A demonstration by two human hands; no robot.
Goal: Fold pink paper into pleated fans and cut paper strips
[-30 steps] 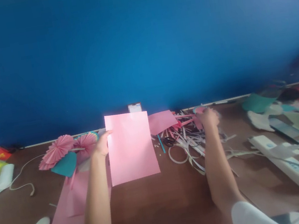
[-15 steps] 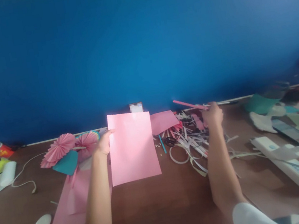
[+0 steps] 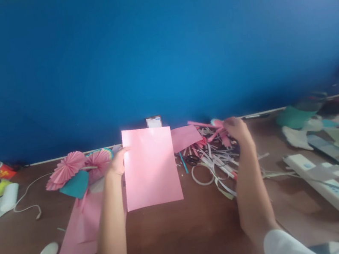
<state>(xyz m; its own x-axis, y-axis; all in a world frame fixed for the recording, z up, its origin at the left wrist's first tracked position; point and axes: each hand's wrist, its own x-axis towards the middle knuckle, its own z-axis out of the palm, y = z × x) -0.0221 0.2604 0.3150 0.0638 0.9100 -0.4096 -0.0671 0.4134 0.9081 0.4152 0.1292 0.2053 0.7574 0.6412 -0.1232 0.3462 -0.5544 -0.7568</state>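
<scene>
Pink paper point(image 3: 150, 169), a single sheet toward the middle of the desk point(image 3: 187, 232), is pinched at its ten o'clock edge by the person's left hand point(image 3: 118, 163). Toward three o'clock, the right hand point(image 3: 237, 127) curls its fingers at pink strips point(image 3: 201, 124) by paper scraps point(image 3: 207, 156); whether they grip one cannot be told.

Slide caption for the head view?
Left hand holds a pink sheet by its edge; right hand at a heap of paper strips.
</scene>
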